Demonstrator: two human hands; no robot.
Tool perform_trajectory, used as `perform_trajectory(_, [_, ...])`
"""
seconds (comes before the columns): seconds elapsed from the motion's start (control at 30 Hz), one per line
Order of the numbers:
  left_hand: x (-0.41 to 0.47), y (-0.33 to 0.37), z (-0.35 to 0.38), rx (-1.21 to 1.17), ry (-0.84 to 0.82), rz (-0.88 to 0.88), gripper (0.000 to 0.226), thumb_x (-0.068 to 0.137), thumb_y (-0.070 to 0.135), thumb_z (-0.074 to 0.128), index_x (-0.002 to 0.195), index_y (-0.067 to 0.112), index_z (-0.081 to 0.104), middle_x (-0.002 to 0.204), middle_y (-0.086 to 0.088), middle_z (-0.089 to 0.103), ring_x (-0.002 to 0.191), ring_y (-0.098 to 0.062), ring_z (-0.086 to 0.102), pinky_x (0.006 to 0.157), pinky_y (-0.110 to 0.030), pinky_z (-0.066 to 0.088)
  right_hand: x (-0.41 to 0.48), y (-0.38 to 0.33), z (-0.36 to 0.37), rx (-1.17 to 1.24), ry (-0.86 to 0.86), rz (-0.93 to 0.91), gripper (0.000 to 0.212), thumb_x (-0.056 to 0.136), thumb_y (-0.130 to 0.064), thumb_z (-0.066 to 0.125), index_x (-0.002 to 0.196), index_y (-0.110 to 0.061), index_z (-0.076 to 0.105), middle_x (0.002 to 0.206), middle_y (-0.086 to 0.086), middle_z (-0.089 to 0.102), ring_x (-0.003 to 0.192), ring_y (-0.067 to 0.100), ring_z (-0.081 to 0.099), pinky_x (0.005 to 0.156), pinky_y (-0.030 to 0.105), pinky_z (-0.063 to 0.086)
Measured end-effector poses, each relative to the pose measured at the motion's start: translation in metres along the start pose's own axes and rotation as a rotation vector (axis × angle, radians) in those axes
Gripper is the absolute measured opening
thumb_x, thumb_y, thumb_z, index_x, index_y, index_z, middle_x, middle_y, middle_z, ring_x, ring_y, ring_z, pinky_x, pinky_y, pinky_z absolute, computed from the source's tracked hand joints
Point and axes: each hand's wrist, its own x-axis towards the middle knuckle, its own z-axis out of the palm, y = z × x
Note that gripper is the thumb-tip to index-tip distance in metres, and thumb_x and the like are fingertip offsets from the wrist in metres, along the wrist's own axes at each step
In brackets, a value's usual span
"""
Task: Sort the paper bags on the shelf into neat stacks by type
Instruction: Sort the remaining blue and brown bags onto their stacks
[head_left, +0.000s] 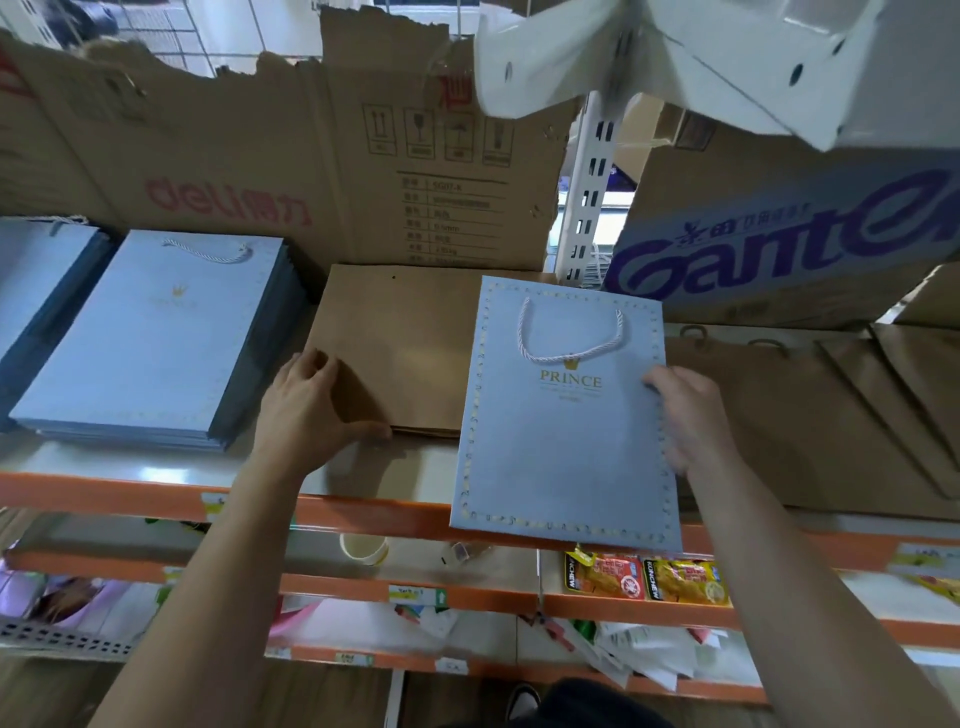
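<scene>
Cardboard boxes (234, 171) back the shelf (130, 491); right fingers (658, 378) grasp blue bag (566, 457), left fingers (311, 364) grasp brown stack (405, 343).

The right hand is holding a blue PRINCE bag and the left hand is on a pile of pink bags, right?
Not quite. The left hand is on a pile of brown bags, not pink ones, and grips its corner. The right hand does hold the blue PRINCE bag. The head view shows this.

On the shelf (119, 465), corded-bag stack (150, 338) lies left of plain-bag stack (395, 338), single corded bag (566, 447) right, cartons (249, 166) behind.
</scene>
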Motion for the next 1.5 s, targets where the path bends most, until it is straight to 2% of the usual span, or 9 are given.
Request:
perform_trajectory(0.13, [0.003,-0.002,-0.002,-0.018,0.059,-0.012,0.112,0.063,0.092,0.040,0.140,0.011,0.044,0.152,-0.009,0.033,0.138,-0.032,0.030,0.111,-0.050,0.029,0.010,-0.015,0.012,0.031,-0.118,-0.002,0.011,0.093,-0.007,0.053,0.088,-0.002,0.061,0.077,0.010,0.071,0.067,0.023,0.070,0.062,0.035,0.057])
perform_trajectory(0.23, [0.002,0.003,0.001,-0.058,0.171,-0.017,0.095,0.081,0.082,0.018,0.134,0.011,0.052,0.142,-0.012,0.047,0.129,-0.032,0.042,0.105,-0.049,0.036,0.017,-0.022,0.028,0.037,-0.171,-0.006,0.014,0.094,-0.005,0.050,0.090,-0.005,0.063,0.083,0.013,0.073,0.072,0.027,0.071,0.065,0.038,0.058])
perform_trajectory(0.5, [0.002,-0.020,-0.007,-0.107,0.429,-0.042,0.054,0.098,0.050,0.030,0.128,0.014,0.057,0.132,-0.010,0.056,0.123,-0.030,0.047,0.101,-0.046,0.035,0.011,-0.030,0.075,0.049,-0.284,-0.048,0.015,0.095,-0.011,0.053,0.102,-0.003,0.063,0.093,0.012,0.074,0.085,0.029,0.072,0.071,0.041,0.059])
perform_trajectory(0.8, [0.001,-0.152,-0.032,-0.040,0.614,-0.007,0.044,0.097,0.039,0.039,0.116,0.007,0.061,0.110,-0.016,0.061,0.099,-0.036,0.054,0.078,-0.044,0.040,-0.011,-0.018,0.215,0.062,-0.338,-0.065,0.014,0.099,-0.009,0.048,0.098,-0.004,0.061,0.092,0.010,0.072,0.077,0.025,0.073,0.058,0.034,0.057])
perform_trajectory(1.1, [0.018,-0.314,-0.046,-0.057,0.581,0.023,0.041,0.095,0.034,0.040,0.118,0.006,0.059,0.109,-0.018,0.060,0.095,-0.039,0.053,0.077,-0.046,0.040,-0.053,-0.005,0.374,0.087,-0.240,-0.118,0.017,0.101,-0.014,0.047,0.103,-0.008,0.064,0.105,0.011,0.071,0.094,0.029,0.070,0.084,0.050,0.056])
perform_trajectory(1.23, [0.027,-0.336,-0.046,-0.053,0.555,0.094,0.039,0.096,0.034,0.039,0.118,0.009,0.060,0.110,-0.013,0.061,0.101,-0.034,0.048,0.081,-0.043,0.036,-0.054,-0.004,0.425,0.046,-0.159,-0.132,0.023,0.100,-0.015,0.048,0.122,-0.012,0.045,0.113,0.010,0.063,0.099,0.026,0.066,0.087,0.049,0.055])
perform_trajectory(1.3, [0.030,-0.340,-0.044,-0.052,0.556,0.129,0.038,0.096,0.033,0.039,0.118,0.011,0.061,0.109,-0.011,0.061,0.103,-0.031,0.048,0.080,-0.042,0.034,-0.056,-0.004,0.439,0.043,-0.131,-0.126,0.043,0.095,-0.007,0.050,0.131,-0.017,0.030,0.105,0.006,0.058,0.090,0.021,0.062,0.079,0.041,0.054])
perform_trajectory(1.37, [0.031,-0.343,-0.040,-0.066,0.571,0.147,0.037,0.096,0.033,0.039,0.117,0.012,0.061,0.111,-0.010,0.061,0.104,-0.029,0.046,0.081,-0.041,0.032,-0.059,-0.001,0.441,0.004,-0.149,-0.176,0.054,0.085,0.004,0.052,0.125,-0.020,0.027,0.095,0.005,0.053,0.075,0.017,0.055,0.065,0.034,0.048])
perform_trajectory(1.5, [0.032,-0.347,-0.035,-0.124,0.602,0.137,0.038,0.096,0.031,0.038,0.119,0.012,0.061,0.117,-0.010,0.059,0.106,-0.030,0.048,0.083,-0.041,0.031,-0.061,0.007,0.441,-0.384,-0.119,-0.386,0.031,0.078,-0.004,0.065,0.097,-0.020,0.047,0.104,0.005,0.049,0.065,0.017,0.045,0.053,0.023,0.039])
